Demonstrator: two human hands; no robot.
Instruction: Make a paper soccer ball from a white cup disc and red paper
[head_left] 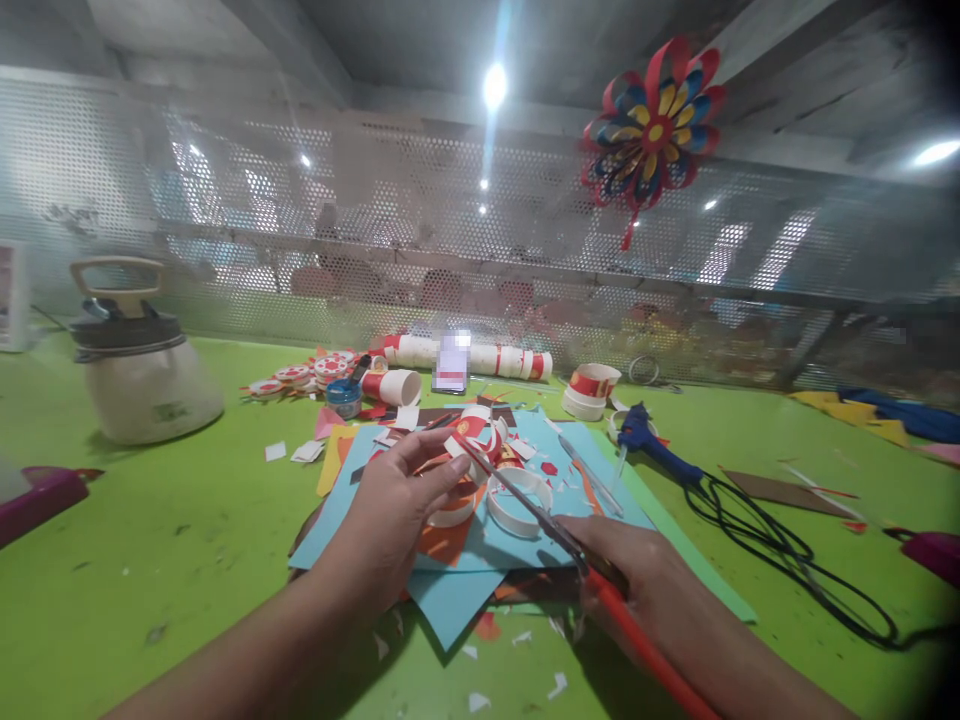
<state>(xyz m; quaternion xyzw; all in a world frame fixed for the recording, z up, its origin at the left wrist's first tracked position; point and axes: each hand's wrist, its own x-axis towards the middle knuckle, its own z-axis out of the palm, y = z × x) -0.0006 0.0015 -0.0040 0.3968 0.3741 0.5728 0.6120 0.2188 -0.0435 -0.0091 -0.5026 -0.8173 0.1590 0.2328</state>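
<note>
My left hand [409, 495] pinches a small piece of red and white paper cup [469, 455] over a stack of light blue paper [352, 540]. In my right hand [637, 570] is a pair of scissors [536, 512] with red handles. Its blades point up and left, and their tips meet the cup piece near my left fingertips. Whether the blades are parted is hard to make out. Below the blades lies a white cup ring [519, 503]. Beside it is an orange paper piece [448, 543], and small scraps are scattered around.
A blue glue gun [660, 445] with a coiled black cord [780, 555] lies at right. Further back are a propped phone [451, 362], a row of nested paper cups [495, 360], a blue jar [344, 398] and cut cups [591, 390]. A large kettle-like jug [142, 380] stands left.
</note>
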